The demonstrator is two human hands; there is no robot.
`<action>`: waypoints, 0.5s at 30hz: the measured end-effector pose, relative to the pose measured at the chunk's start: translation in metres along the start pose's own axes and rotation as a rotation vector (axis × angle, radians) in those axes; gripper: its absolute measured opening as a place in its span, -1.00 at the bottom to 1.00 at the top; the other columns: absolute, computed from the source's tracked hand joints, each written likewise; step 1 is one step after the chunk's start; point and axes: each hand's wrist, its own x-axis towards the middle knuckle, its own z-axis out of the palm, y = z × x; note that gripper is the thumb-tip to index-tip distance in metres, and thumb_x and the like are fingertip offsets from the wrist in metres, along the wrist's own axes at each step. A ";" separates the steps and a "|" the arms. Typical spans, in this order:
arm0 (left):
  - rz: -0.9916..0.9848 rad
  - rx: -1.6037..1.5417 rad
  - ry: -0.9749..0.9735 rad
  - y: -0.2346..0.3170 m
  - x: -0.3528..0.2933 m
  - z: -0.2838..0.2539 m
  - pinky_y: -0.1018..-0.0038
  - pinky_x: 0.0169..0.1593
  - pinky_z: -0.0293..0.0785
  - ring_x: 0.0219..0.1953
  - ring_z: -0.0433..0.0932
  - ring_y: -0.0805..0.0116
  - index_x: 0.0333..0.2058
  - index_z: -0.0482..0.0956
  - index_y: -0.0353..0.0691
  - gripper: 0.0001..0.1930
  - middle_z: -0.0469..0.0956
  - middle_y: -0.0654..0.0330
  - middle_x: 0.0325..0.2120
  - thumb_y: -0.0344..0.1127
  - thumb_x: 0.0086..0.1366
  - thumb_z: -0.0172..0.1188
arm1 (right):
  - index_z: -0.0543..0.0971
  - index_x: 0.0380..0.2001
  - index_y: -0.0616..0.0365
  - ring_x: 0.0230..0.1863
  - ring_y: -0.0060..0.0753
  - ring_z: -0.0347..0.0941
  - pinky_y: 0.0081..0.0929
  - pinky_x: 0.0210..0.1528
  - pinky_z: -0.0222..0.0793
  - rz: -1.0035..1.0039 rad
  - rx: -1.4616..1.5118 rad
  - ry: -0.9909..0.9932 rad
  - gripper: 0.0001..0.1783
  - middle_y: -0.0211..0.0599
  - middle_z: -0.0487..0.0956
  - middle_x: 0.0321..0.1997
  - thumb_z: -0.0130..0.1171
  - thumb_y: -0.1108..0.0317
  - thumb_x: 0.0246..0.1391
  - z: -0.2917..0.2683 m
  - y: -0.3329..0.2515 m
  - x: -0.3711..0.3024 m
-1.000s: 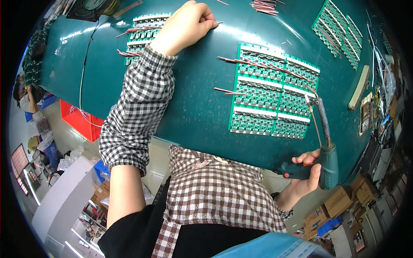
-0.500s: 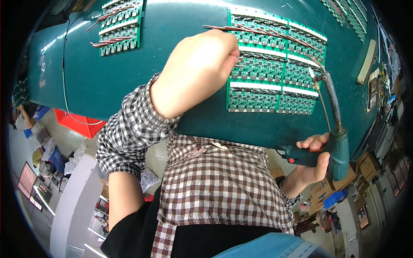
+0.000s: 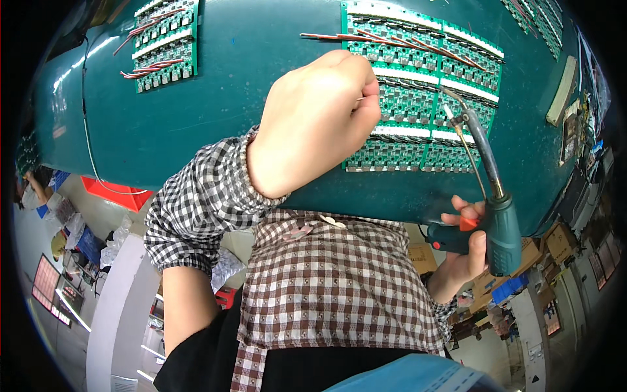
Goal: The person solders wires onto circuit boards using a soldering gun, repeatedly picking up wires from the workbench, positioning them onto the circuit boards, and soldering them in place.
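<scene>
My left hand (image 3: 320, 121) is closed in a pinch over the left edge of a green circuit board panel (image 3: 405, 104). Only a sliver of thin wire (image 3: 360, 98) shows between its fingers; the rest is hidden by the hand. In my right hand (image 3: 467, 245) is a green soldering gun (image 3: 504, 235) with a red trigger, gripped by its handle. Its bent metal tip reaches over the middle of the panel, beside a thin feed tube (image 3: 467, 147). Red, black and white wires (image 3: 392, 42) lie across the panel's upper rows.
Another board panel with wires (image 3: 166, 46) lies at the far left of the green table (image 3: 228, 85), and more boards (image 3: 539, 23) are at the far right. A cable (image 3: 86, 130) runs over the left side. A pale bar (image 3: 562, 91) lies near the right edge. A red crate (image 3: 114, 193) stands below.
The soldering gun has moved left, its tip now further over the panel. My left hand has shifted slightly right and down, and the wire ends at its fingertips show less.
</scene>
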 end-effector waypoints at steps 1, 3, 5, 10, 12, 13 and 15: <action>-0.015 -0.028 -0.011 0.002 -0.001 -0.001 0.47 -0.46 0.41 -0.57 0.46 0.36 -0.46 0.51 -0.22 -0.92 0.48 0.23 -0.53 -0.50 0.08 0.24 | 0.47 -0.09 0.51 -0.19 0.08 0.60 -0.24 -0.31 0.69 0.003 -0.002 0.000 -0.44 0.03 0.55 -0.23 0.28 0.20 0.03 0.001 -0.001 -0.001; -0.032 -0.059 -0.023 0.002 -0.002 0.002 0.47 -0.45 0.42 -0.55 0.47 0.36 -0.46 0.50 -0.22 -0.92 0.49 0.23 -0.52 -0.51 0.08 0.23 | 0.48 -0.10 0.52 -0.20 0.05 0.60 -0.23 -0.28 0.68 0.024 -0.005 -0.005 -0.46 0.04 0.55 -0.23 0.29 0.21 0.03 0.004 -0.005 -0.002; -0.001 -0.058 0.019 -0.002 -0.003 0.007 0.49 -0.43 0.44 -0.52 0.49 0.37 -0.46 0.49 -0.22 -0.90 0.49 0.24 -0.52 -0.52 0.07 0.23 | 0.48 -0.11 0.51 -0.19 0.03 0.60 -0.23 -0.26 0.67 0.017 -0.005 -0.038 -0.47 0.04 0.55 -0.23 0.30 0.22 0.03 0.002 -0.004 -0.003; 0.018 -0.068 0.030 -0.004 -0.003 0.010 0.48 -0.41 0.46 -0.50 0.51 0.36 -0.47 0.47 -0.23 -0.89 0.49 0.23 -0.52 -0.54 0.06 0.23 | 0.49 -0.12 0.51 -0.18 -0.02 0.58 -0.20 -0.20 0.64 0.036 -0.010 -0.097 -0.48 0.04 0.55 -0.25 0.33 0.24 0.01 0.004 -0.005 -0.009; 0.023 -0.078 0.026 -0.004 -0.003 0.010 0.48 -0.40 0.47 -0.50 0.51 0.36 -0.46 0.47 -0.24 -0.89 0.49 0.22 -0.52 -0.54 0.06 0.23 | 0.48 -0.20 0.49 -0.30 -0.11 0.55 -0.27 -0.36 0.66 -0.006 -0.136 -0.067 -0.49 -0.02 0.52 -0.31 0.26 0.15 0.06 0.010 -0.005 -0.010; 0.026 -0.075 0.026 -0.005 -0.003 0.010 0.48 -0.40 0.47 -0.50 0.51 0.35 -0.46 0.47 -0.24 -0.89 0.49 0.22 -0.52 -0.54 0.06 0.23 | 0.48 -0.20 0.49 -0.30 -0.11 0.55 -0.27 -0.36 0.66 -0.006 -0.137 -0.066 -0.49 -0.02 0.52 -0.31 0.26 0.15 0.06 0.010 -0.005 -0.011; 0.029 -0.073 0.027 -0.005 -0.003 0.010 0.48 -0.40 0.47 -0.49 0.51 0.35 -0.46 0.47 -0.24 -0.89 0.49 0.22 -0.52 -0.54 0.06 0.23 | 0.49 -0.22 0.47 -0.30 -0.12 0.54 -0.24 -0.33 0.65 -0.015 -0.178 -0.102 -0.51 -0.01 0.52 -0.32 0.28 0.17 0.04 0.010 -0.005 -0.012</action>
